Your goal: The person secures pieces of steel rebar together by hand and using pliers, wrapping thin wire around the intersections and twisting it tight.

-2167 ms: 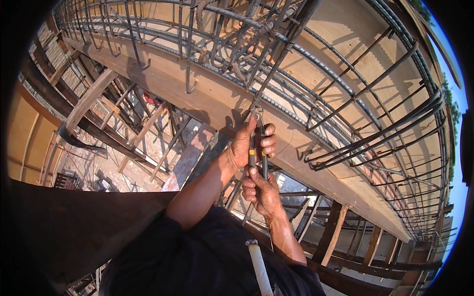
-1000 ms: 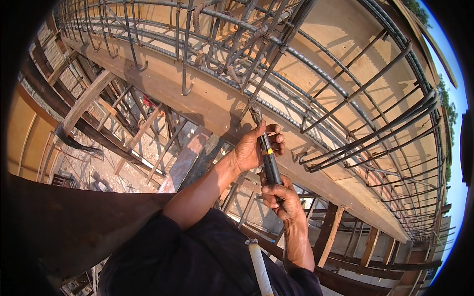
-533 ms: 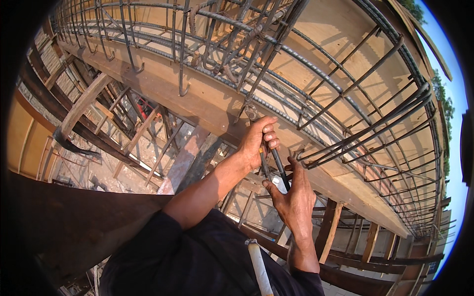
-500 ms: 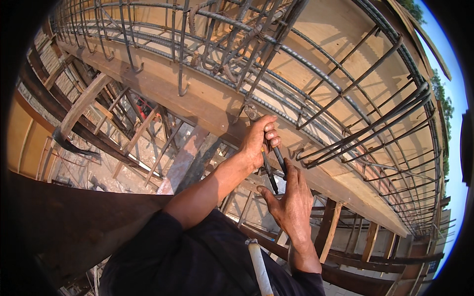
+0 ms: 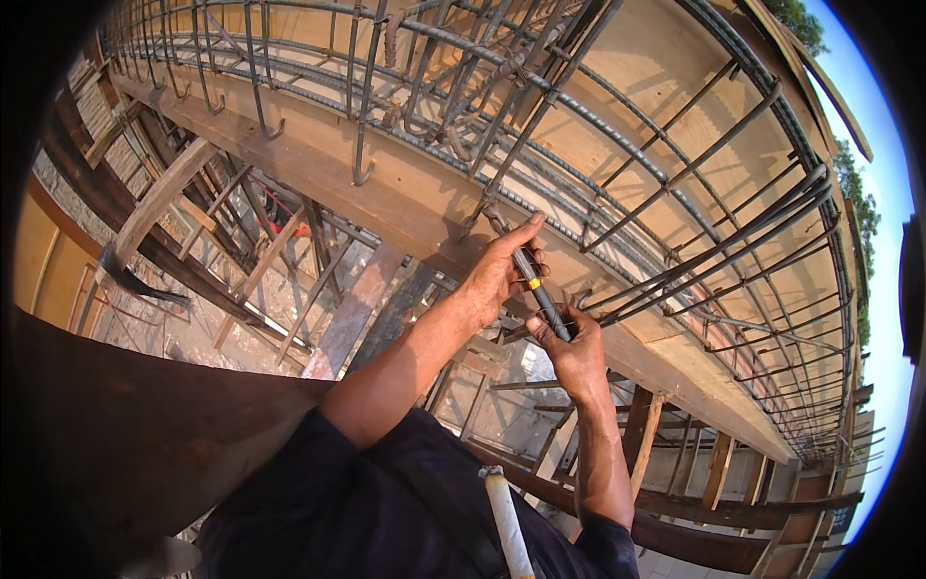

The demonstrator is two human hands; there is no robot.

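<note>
In the middle hangs a pair of pincers (image 5: pixel 552 311) with dark handles and a yellow band, slanting from upper left to lower right. Their head meets the lower end of an upright steel bar at the cage's near edge; the exact bite is too small to tell. My left hand (image 5: pixel 497 275) wraps the upper handles, thumb stretched along the tool. Lower down, my right hand (image 5: pixel 576 352) closes its fingers around the handle ends. Just beyond the tool runs a rebar cage (image 5: pixel 569 230) of ribbed bars and bent stirrups.
The cage stands in a wooden formwork trough, its near timber beam (image 5: pixel 405 227) crossing diagonally. Below, wooden props and planks (image 5: pixel 352 309) stand over a littered floor. A dark brown surface (image 5: pixel 174 425) fills the lower left. A lit cigarette (image 5: pixel 506 521) juts up at the bottom.
My right hand has gone from spread fingers beside the handles to a grip on their ends. The handles have come together, and my left thumb has stretched out.
</note>
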